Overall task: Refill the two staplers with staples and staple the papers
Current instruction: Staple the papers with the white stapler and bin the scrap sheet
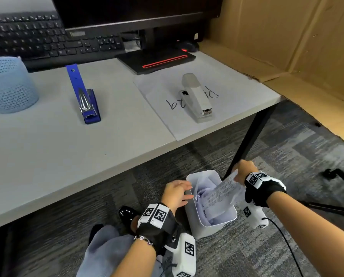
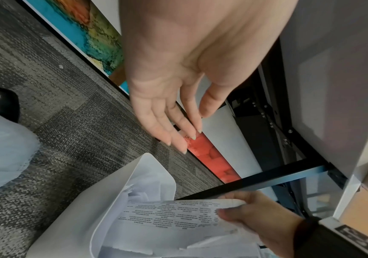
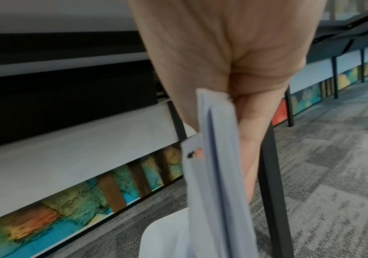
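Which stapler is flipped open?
The blue stapler on the left: its top arm is swung up and back, baring the metal staple track. The white stapler, sitting on the paper, is closed.

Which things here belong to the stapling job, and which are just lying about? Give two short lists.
Part of the job:
blue stapler, opened
grey stapler
handwritten sheet under it
printed papers, gripped by the right hand
left hand, open at the bin's edge

Lying about:
white bin of paper
keyboard
monitor stand
blue mesh basket
cardboard
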`<move>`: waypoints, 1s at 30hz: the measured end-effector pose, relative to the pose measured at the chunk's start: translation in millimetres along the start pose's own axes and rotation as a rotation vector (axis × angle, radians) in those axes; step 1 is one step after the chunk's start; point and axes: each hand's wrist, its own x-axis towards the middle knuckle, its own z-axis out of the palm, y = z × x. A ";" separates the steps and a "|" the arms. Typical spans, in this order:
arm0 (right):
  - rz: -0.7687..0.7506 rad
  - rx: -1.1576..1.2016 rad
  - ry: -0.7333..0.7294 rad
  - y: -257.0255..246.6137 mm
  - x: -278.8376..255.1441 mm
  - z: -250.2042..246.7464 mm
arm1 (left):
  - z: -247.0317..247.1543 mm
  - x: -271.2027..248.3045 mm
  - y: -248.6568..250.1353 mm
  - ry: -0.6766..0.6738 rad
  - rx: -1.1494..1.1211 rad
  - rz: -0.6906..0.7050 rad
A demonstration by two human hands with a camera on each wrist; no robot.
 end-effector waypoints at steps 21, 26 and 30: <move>-0.133 -0.038 -0.007 -22.9 -21.0 -10.1 | 10.9 -3.8 10.5 -0.017 0.031 0.064; -0.290 -0.169 -0.042 -64.9 -48.4 3.0 | 11.0 -4.0 10.8 -0.013 0.049 0.069; -0.351 -0.202 -0.040 -80.9 -57.9 12.1 | 10.3 -2.7 10.4 -0.006 0.053 0.064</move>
